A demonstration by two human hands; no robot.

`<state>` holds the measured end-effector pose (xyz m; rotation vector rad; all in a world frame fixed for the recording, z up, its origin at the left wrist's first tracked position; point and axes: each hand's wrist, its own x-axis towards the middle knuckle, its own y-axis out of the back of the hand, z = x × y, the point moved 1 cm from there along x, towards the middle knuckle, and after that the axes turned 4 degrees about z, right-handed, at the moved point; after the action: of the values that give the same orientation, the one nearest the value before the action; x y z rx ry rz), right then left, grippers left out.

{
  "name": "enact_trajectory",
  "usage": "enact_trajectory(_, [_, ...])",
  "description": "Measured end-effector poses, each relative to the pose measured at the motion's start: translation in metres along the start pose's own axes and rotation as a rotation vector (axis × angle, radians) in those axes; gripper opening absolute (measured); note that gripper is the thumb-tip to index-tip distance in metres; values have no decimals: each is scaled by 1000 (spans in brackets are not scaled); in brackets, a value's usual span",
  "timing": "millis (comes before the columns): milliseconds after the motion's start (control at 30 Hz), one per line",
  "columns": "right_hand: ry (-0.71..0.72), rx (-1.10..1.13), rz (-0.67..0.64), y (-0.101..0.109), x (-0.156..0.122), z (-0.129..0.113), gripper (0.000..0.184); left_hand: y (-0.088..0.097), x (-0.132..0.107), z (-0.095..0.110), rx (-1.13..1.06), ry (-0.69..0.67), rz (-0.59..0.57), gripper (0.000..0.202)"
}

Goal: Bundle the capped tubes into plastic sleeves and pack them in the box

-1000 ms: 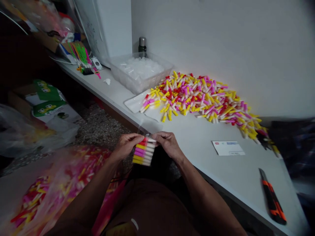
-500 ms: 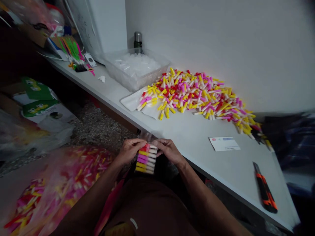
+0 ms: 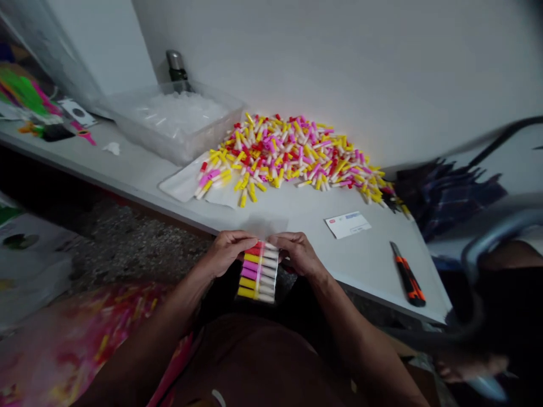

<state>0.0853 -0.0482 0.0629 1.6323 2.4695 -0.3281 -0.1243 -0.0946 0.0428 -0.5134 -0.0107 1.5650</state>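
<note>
Both my hands pinch the top of a small clear packet of markers (image 3: 258, 272), a stack of red, yellow and pink ones with white ends. My left hand (image 3: 224, 251) grips its upper left corner and my right hand (image 3: 299, 252) its upper right, fingers closed. The packet hangs over my lap, just before the white table's front edge (image 3: 178, 217). A big heap of loose red, yellow and pink markers (image 3: 292, 155) lies on the table against the wall.
A clear plastic bin (image 3: 169, 118) of white pieces and a steel bottle (image 3: 176, 65) stand at the back left. A white card (image 3: 348, 224) and an orange-black utility knife (image 3: 407, 275) lie right. A bag of filled packets (image 3: 72, 339) sits lower left. Dark cloth (image 3: 445, 192) lies far right.
The camera has swung to the right, so the table and heap shifted left in view. My hands kept their pinch on the packet's top.
</note>
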Motion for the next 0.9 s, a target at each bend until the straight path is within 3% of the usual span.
enact_trajectory(200, [13,-2,-82,32,-35,11,29,-22,-6,-29,-78,128,-76,41])
enact_trajectory(433, [-14,16,-323,44,-76,50,31,-10,-44,-72,-79,394,-232,26])
enact_trajectory(567, [-43,44,-329,44,-87,67,25,-2,-54,-74,-64,450,-331,21])
enact_trajectory(667, [-32,52,-305,44,-95,66,19,-6,-57,-71,-104,440,-376,26])
enact_trajectory(833, [18,17,-315,47,-104,46,24,-20,-64,-62,103,305,-239,21])
enact_trajectory(900, [27,15,-318,46,-107,40,31,-23,-69,-55,162,294,-246,23])
